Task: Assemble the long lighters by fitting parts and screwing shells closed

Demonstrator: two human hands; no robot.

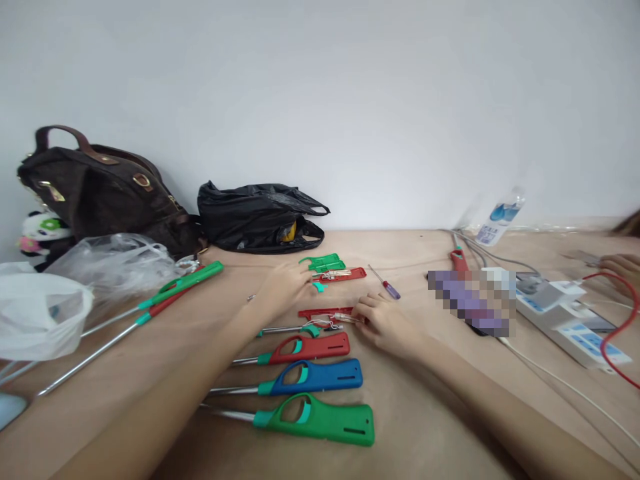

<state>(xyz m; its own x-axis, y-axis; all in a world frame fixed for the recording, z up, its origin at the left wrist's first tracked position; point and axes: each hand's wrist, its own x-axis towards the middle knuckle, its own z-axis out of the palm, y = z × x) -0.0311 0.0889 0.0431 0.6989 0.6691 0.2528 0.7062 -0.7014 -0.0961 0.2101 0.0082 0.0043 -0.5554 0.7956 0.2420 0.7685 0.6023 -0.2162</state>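
Observation:
My left hand (295,280) reaches to the opened green lighter shell (327,262), its fingertips at the shell's left end; whether they grip it is unclear. Just beside lies a red shell half with pale inner parts (345,274) and a teal trigger piece (319,287). My right hand (377,319) has its fingers bent over the right end of a nearer red shell half (315,313), by a clear inner part; what they hold is hidden. Below are a loose metal tube (285,330) and whole red (325,345), blue (330,375) and green (335,420) lighters.
A purple screwdriver (390,289) lies behind my right hand. Left are more lighters (185,281), plastic bags (45,313) and a backpack (95,193); a black bag (250,217) stands behind. Right are a power strip (575,333), cables, a bottle (500,217) and another person's hand (623,270).

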